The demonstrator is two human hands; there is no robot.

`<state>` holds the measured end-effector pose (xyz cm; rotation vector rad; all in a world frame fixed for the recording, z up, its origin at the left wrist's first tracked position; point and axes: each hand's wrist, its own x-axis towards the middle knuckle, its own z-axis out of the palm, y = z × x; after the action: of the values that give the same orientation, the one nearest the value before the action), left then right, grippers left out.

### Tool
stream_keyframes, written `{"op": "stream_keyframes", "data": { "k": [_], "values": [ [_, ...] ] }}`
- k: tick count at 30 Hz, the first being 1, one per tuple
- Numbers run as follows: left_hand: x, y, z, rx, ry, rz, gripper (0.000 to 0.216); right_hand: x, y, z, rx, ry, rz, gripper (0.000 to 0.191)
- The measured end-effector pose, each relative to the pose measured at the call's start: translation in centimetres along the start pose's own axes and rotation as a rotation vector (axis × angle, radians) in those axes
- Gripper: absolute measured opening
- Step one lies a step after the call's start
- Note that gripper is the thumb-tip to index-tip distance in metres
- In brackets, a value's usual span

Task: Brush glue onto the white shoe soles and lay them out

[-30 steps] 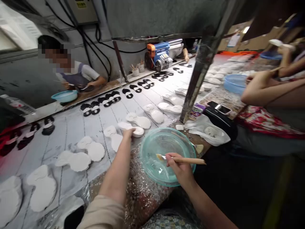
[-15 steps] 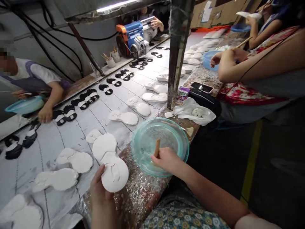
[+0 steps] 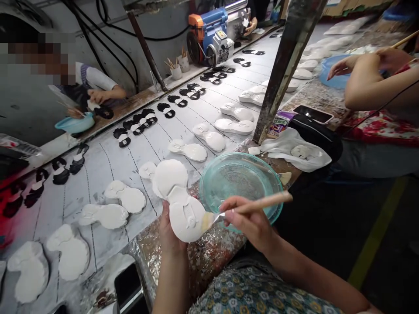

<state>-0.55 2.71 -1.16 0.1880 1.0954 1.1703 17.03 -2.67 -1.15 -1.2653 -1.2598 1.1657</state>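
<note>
Head view: A person is holding a white sole [image 3: 173, 179] and a brush [image 3: 266, 201] beside a turquoise basin [image 3: 235, 174].
Left hand [image 3: 175, 235]: Fingers and thumb are clamping the white sole, just left of the basin.
Right hand [image 3: 250, 224]: Fingers are pinching the brush near its metal collar, at the basin's near rim.
Brush tip: Pale bristles are resting against the white sole's edge, the wooden handle pointing past the basin's right side.
White-topped surface [image 3: 121, 165]: More soles [image 3: 126, 196] are lying left of and beyond the basin; black shoe uppers [image 3: 167, 110] are lining the side farther from it.
Bench: A second brush [image 3: 285, 177] is showing by the basin's right rim; a white wrap [image 3: 307, 158], a black bag [image 3: 322, 136] and a phone [image 3: 312, 114] are lying farther right.
Metal post [image 3: 281, 69]: It is rising just beyond the basin.
Machine [image 3: 212, 35]: Blue and orange, it is standing well beyond the basin.
Co-workers: One person [image 3: 98, 80] is handling a dark shoe piece [image 3: 105, 112] across from the basin, to its left; another's arms [image 3: 363, 80] are showing beyond it, to its right.
</note>
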Motion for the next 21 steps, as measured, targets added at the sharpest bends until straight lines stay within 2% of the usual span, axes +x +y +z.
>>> {"op": "stream_keyframes", "data": {
  "k": [2, 4, 6, 10, 13, 16, 18, 21],
  "values": [
    [-0.3, 0.5, 0.3, -0.026, -0.015, 0.001, 0.060, -0.7, -0.9, 0.7, -0.014, 0.025, -0.238, 0.012],
    [-0.7, 0.8, 0.3, -0.029, -0.026, -0.001, 0.059, -0.8, -1.4, 1.1, -0.048, 0.027, -0.442, 0.014],
    [-1.1, 1.0, 0.1, 0.011, -0.052, -0.011, 0.056, -0.1, -1.4, 1.3, -0.061, 0.031, -0.522, 0.018],
    [-1.5, 0.8, -0.6, 0.054, -0.111, 0.059, 0.040, 2.0, -1.1, 0.9, -0.071, 0.096, -0.488, 0.013],
    [-1.4, 0.8, -1.1, 0.021, -0.110, 0.016, 0.044, 2.6, -1.3, 0.4, -0.096, 0.130, -0.425, 0.011],
    [-1.2, 1.1, -1.4, 0.015, -0.093, -0.039, 0.051, 2.0, -1.7, 0.2, -0.088, 0.078, -0.452, 0.010],
    [-1.2, 1.4, -1.4, 0.001, -0.072, -0.005, 0.052, 1.4, -1.8, 0.4, -0.107, 0.059, -0.452, 0.009],
    [-1.2, 1.7, -1.0, -0.033, 0.002, 0.132, 0.051, 0.6, -1.7, 0.9, -0.129, 0.121, -0.421, 0.010]
  ]
}}
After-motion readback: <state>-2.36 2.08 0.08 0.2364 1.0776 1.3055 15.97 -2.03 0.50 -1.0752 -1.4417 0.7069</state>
